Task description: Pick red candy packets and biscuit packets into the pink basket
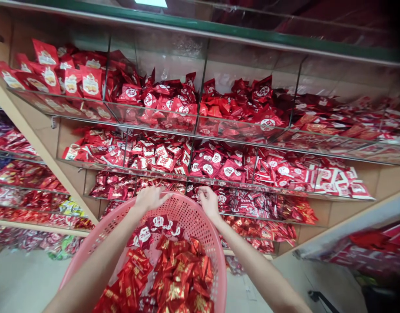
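Observation:
A pink perforated plastic basket (200,221) sits below my arms, holding several red and gold candy packets (173,278) and a few red packets with white round labels (159,224). My left hand (150,198) hovers over the basket's far rim with fingers spread, holding nothing. My right hand (208,201) is at the far rim too, fingers curled loosely near the packets on the glass shelf (219,182) behind; I cannot tell if it holds a packet.
Tiered glass shelves with dividers (200,91) hold heaps of red snack packets (173,156). Another shelf unit (20,174) with red, purple and green packets stands at the left. A slanted wooden frame (356,221) borders the right side.

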Available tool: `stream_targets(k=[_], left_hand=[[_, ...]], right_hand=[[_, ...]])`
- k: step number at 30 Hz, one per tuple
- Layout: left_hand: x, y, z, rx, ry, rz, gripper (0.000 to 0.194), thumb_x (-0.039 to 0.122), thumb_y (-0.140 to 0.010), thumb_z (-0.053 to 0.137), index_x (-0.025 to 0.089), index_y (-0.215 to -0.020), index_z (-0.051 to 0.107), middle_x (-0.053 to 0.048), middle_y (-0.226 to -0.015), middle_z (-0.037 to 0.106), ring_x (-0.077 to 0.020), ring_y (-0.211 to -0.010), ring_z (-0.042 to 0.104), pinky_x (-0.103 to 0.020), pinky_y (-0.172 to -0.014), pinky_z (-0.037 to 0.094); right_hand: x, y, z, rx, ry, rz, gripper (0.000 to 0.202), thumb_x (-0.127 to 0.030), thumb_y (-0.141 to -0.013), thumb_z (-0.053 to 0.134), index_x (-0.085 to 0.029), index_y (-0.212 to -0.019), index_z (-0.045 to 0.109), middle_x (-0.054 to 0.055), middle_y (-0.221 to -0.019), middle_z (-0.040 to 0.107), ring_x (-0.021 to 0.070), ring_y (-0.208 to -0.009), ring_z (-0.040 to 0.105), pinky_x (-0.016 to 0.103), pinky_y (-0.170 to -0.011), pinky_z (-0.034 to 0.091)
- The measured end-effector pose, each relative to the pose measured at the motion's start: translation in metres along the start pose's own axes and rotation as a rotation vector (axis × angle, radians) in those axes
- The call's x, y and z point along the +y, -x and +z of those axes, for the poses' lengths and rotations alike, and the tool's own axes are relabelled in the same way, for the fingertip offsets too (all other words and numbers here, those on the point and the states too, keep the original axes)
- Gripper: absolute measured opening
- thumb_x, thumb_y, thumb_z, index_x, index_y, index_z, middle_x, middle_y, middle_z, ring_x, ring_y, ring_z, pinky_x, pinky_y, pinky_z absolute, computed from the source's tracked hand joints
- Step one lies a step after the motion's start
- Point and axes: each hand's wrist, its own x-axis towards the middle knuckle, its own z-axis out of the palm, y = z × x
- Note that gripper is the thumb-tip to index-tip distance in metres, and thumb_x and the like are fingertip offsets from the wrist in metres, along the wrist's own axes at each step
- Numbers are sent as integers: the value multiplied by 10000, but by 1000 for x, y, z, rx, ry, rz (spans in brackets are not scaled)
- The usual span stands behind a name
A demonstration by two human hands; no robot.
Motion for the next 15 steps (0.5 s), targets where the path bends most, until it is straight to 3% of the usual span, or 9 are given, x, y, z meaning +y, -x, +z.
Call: stream_targets(k=[2, 4, 9, 15], left_hand=[[-1, -1, 1, -3, -7, -3, 774, 725, -766, 116, 213, -1105, 588, -130, -850, 657, -282, -846, 612, -365, -718, 433], [-1, -1, 2, 4, -14, 4, 780, 726, -766, 109, 208, -1090, 594, -131, -852, 659, -281, -841, 614, -364, -719, 431], [-3, -2, 3, 14, -2, 19, 788, 727, -765, 106, 210, -1123, 582, -141, -844, 664, -291, -837, 617, -371, -711, 430], [-3, 0, -2, 4, 3, 6, 754, 695, -787, 118, 205, -1129, 578, -140, -861, 664, -288, -840, 614, -366, -704, 429]], right_hand=[[14, -19, -3, 136, -140, 246, 153, -237, -714, 503, -153, -825, 565, 19, -722, 621, 124, -506, 567, 241, -454, 449], [23, -33, -3, 190, -185, 345, 122, -262, -700, 522, -150, -743, 542, 13, -634, 604, 121, -437, 543, 227, -382, 408], [26, -54, 10, 210, -208, 395, 136, -236, -682, 563, -187, -574, 495, -29, -420, 510, 103, -330, 439, 207, -298, 287], [22, -59, 15, 166, -286, 396, 166, -166, -696, 547, -189, -553, 466, -45, -375, 485, 71, -285, 379, 182, -276, 233]])
